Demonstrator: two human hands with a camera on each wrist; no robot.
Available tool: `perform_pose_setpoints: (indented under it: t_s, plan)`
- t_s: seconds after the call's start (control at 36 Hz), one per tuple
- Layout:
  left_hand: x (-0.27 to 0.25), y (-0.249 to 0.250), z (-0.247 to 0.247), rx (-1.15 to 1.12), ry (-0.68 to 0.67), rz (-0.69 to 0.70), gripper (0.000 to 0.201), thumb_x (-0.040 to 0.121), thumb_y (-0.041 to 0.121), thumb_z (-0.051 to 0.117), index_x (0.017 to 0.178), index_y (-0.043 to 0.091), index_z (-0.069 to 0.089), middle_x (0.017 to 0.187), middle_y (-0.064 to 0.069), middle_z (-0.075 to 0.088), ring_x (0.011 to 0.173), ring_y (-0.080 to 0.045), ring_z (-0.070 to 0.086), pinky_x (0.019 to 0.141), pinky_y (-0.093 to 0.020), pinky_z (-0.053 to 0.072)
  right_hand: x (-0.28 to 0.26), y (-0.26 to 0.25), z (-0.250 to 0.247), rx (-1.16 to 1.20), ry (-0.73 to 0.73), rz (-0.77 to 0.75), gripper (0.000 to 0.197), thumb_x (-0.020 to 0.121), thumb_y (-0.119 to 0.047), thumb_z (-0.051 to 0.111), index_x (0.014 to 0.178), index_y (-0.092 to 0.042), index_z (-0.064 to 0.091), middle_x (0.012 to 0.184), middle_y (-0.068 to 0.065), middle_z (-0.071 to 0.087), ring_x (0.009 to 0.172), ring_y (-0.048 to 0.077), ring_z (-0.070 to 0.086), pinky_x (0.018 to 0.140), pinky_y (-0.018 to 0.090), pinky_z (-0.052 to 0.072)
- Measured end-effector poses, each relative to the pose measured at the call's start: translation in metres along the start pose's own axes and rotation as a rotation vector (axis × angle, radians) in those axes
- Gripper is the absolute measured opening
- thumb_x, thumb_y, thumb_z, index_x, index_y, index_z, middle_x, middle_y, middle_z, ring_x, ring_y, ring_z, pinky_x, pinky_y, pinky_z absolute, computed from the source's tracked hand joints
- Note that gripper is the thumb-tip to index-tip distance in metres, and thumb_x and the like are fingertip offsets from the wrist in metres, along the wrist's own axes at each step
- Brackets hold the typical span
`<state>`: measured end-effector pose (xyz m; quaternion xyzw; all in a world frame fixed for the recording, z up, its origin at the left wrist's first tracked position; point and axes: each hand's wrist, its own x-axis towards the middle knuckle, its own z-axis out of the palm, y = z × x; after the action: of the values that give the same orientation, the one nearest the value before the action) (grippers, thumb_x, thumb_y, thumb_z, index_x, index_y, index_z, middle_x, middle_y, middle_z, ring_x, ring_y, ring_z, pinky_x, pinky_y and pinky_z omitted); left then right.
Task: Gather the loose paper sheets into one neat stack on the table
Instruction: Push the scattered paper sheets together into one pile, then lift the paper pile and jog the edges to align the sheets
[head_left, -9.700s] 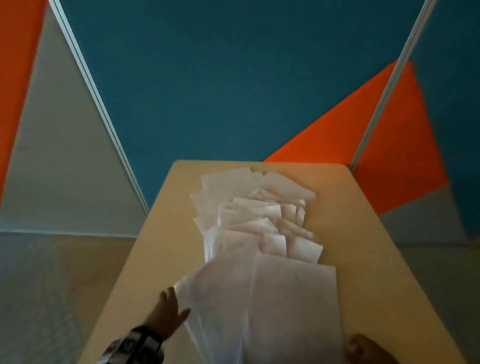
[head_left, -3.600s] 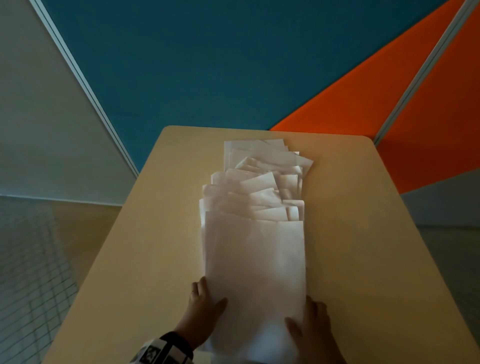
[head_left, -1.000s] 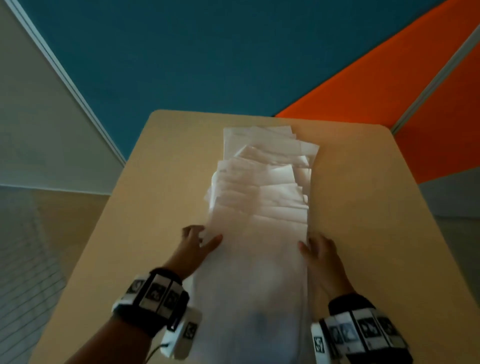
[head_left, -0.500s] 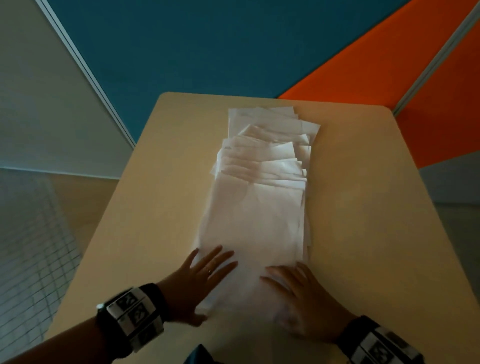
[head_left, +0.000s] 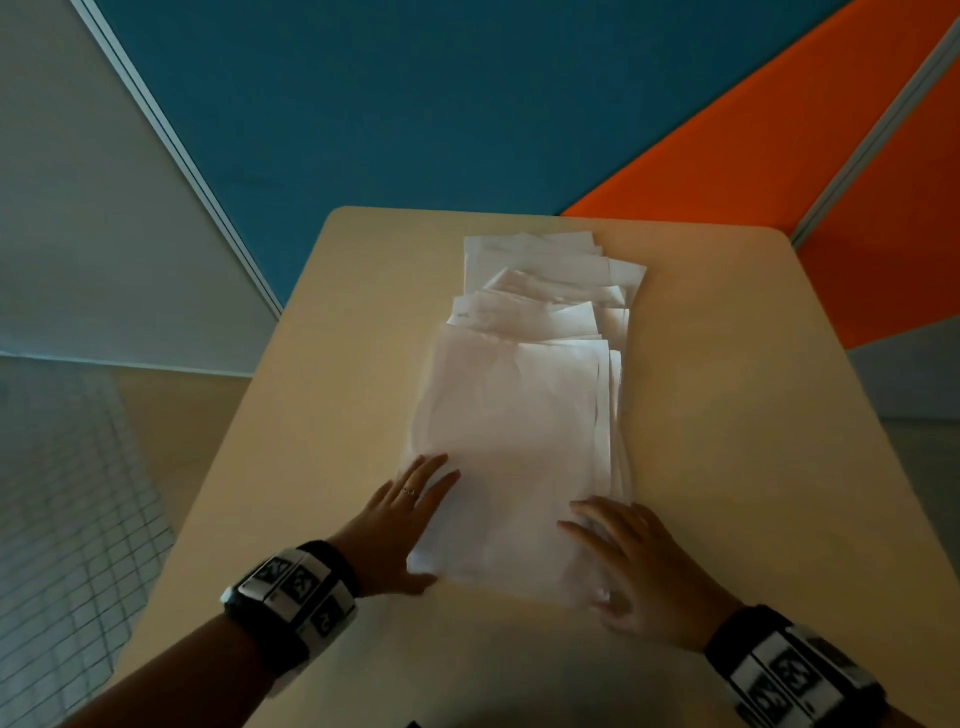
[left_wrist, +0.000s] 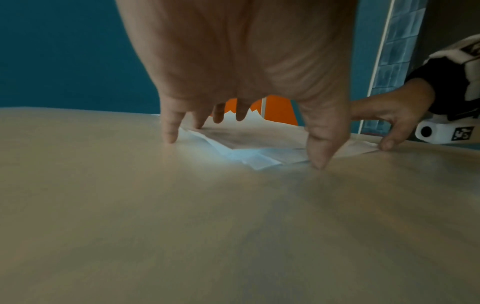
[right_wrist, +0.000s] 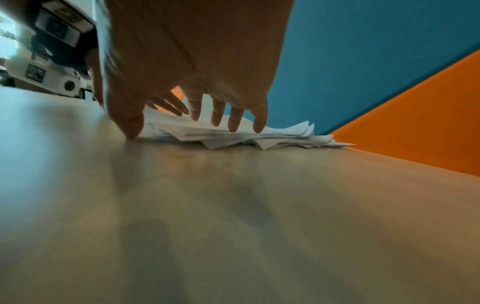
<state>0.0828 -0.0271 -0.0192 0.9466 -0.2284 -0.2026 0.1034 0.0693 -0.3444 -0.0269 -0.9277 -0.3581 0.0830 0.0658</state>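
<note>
White paper sheets (head_left: 511, 431) lie in one long, ragged pile down the middle of the beige table (head_left: 727, 467), far ends fanned out unevenly. My left hand (head_left: 402, 519) lies flat with straight fingers on the pile's near left corner, thumb at the near edge. My right hand (head_left: 628, 561) rests flat on the near right corner. In the left wrist view the left hand (left_wrist: 244, 131) has fingertips down beside the sheet corners (left_wrist: 249, 152). The right wrist view has the right hand (right_wrist: 197, 119) spread over the pile (right_wrist: 259, 135).
Behind the table stand blue (head_left: 415, 104) and orange (head_left: 753, 156) wall panels with a grey panel (head_left: 104, 234) at left. Bare tabletop flanks the pile on both sides. Tiled floor (head_left: 62, 493) lies off the table's left edge.
Both hands came back from the pile's sides to its near end and now lie flat on the near corners. The sheets are drawn closer together than before.
</note>
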Motion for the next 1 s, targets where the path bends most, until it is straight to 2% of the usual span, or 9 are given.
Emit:
perform_pose_setpoints:
  t_s: [0.06,0.17,0.25,0.33,0.42,0.53,0.69,0.83,1.0]
  plan:
    - [0.008,0.000,-0.006,-0.037,0.015,-0.023,0.109,0.068,0.060,0.059,0.146,0.019,-0.006,0.158,-0.007,-0.007,0.144,-0.024,-0.009,0.121,-0.046,0.016,0.006,0.008,-0.001,-0.008,0.027,0.032,0.080,0.065,-0.053,0.056,0.137,-0.023,0.037,0.140,0.001,0.033,0.127,0.020,0.034,0.099,0.044,0.045]
    - [0.029,-0.001,-0.020,-0.130,0.057,-0.058,0.102,0.073,0.050,0.062,0.146,0.016,-0.001,0.158,-0.008,-0.005,0.147,-0.024,0.002,0.121,-0.035,0.013,0.023,0.022,-0.004,0.006,0.055,0.117,0.073,0.066,-0.042,0.055,0.134,-0.021,0.040,0.136,0.001,0.040,0.125,0.021,0.039,0.101,0.039,0.040]
    - [0.041,-0.006,-0.025,-0.204,0.127,-0.088,0.099,0.073,0.039,0.070,0.146,0.011,0.009,0.157,-0.012,0.003,0.146,-0.028,0.009,0.119,-0.046,0.023,0.034,0.029,-0.011,0.025,0.121,0.198,0.072,0.064,-0.033,0.065,0.131,-0.021,0.041,0.132,-0.001,0.037,0.119,0.019,0.041,0.093,0.037,0.050]
    - [0.045,-0.012,-0.025,-0.156,0.055,-0.088,0.117,0.065,0.048,0.073,0.146,0.016,-0.004,0.157,-0.007,-0.009,0.146,-0.026,-0.008,0.120,-0.044,0.014,0.036,0.033,-0.014,0.044,0.130,0.224,0.084,0.059,-0.039,0.073,0.133,-0.021,0.038,0.135,0.001,0.035,0.121,0.020,0.035,0.093,0.041,0.049]
    - [0.046,-0.019,-0.024,-0.092,-0.009,-0.051,0.124,0.062,0.055,0.073,0.140,0.025,-0.019,0.151,0.005,-0.022,0.137,-0.017,-0.023,0.119,-0.038,0.006,0.034,0.035,-0.013,-0.008,0.038,0.195,0.087,0.061,-0.056,0.060,0.138,-0.023,0.034,0.140,0.003,0.036,0.127,0.021,0.031,0.097,0.038,0.042]
    - [0.056,-0.029,-0.029,-0.106,0.059,-0.041,0.115,0.061,0.064,0.057,0.145,0.020,-0.009,0.149,0.008,-0.019,0.136,-0.014,-0.019,0.121,-0.039,0.011,0.041,0.041,-0.013,-0.002,0.049,0.209,0.082,0.061,-0.049,0.062,0.135,-0.023,0.040,0.137,-0.001,0.039,0.124,0.017,0.034,0.094,0.039,0.050]
    - [0.079,-0.040,-0.041,-0.129,0.104,-0.059,0.108,0.064,0.064,0.052,0.146,0.017,0.001,0.157,-0.004,-0.006,0.147,-0.027,-0.002,0.121,-0.037,0.013,0.062,0.055,-0.020,0.030,0.067,0.280,0.073,0.062,-0.047,0.055,0.130,-0.024,0.044,0.130,0.001,0.055,0.117,0.016,0.041,0.090,0.037,0.052]
    - [0.092,-0.046,-0.048,-0.117,0.073,-0.069,0.116,0.064,0.059,0.067,0.146,0.022,-0.007,0.157,-0.002,-0.015,0.146,-0.025,-0.010,0.120,-0.038,0.011,0.076,0.067,-0.026,0.068,0.082,0.359,0.083,0.060,-0.059,0.051,0.134,-0.028,0.034,0.137,-0.002,0.042,0.119,0.015,0.035,0.091,0.038,0.051]
    - [0.109,-0.054,-0.065,-0.074,-0.013,-0.041,0.129,0.059,0.056,0.074,0.143,0.025,-0.019,0.155,0.000,-0.026,0.146,-0.023,-0.010,0.122,-0.039,0.012,0.091,0.086,-0.031,0.185,-0.060,0.365,0.096,0.072,-0.058,0.059,0.145,-0.033,0.002,0.158,-0.003,0.001,0.144,0.020,0.011,0.115,0.036,0.021]
